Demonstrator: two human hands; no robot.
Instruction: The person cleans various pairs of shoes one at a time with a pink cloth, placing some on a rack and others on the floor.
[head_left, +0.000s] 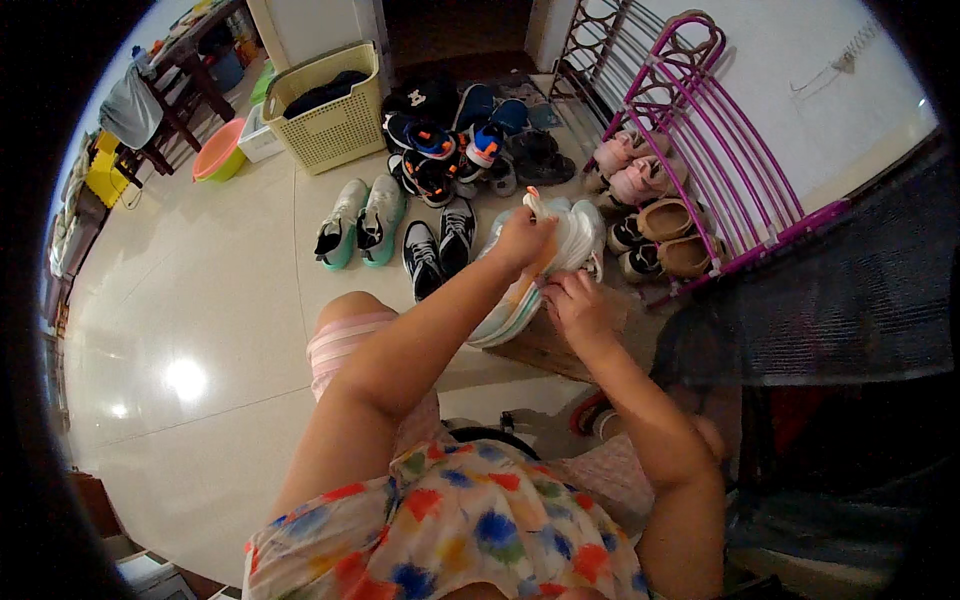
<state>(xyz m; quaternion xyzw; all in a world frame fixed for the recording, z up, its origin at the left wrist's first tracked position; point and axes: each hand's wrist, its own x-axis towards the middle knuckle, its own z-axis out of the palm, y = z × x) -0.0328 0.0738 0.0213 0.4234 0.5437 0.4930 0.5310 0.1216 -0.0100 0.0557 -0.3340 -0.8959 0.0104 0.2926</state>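
In the middle, a pair of pale sneakers (574, 236) with white, orange and mint parts rests sole to the side over a brown box or stool (536, 349). My left hand (523, 236) is closed on the upper part of a sneaker, by an orange-and-white tab or loop. Lower right of it, my right hand (579, 304) has its fingertips pinched at the sneaker's edge; what lies between them is too small to tell. Black-and-white sneakers (457, 232) stand just left of my hands, and beside them are white sneakers with mint soles (380, 217).
A purple metal shoe rack (739, 150) holding pink sneakers (637, 176) and tan shoes (667, 219) leans at the right. A heap of dark shoes (427, 176) lies ahead, near a yellow plastic basket (337, 127). Farther left is a basin (219, 154).
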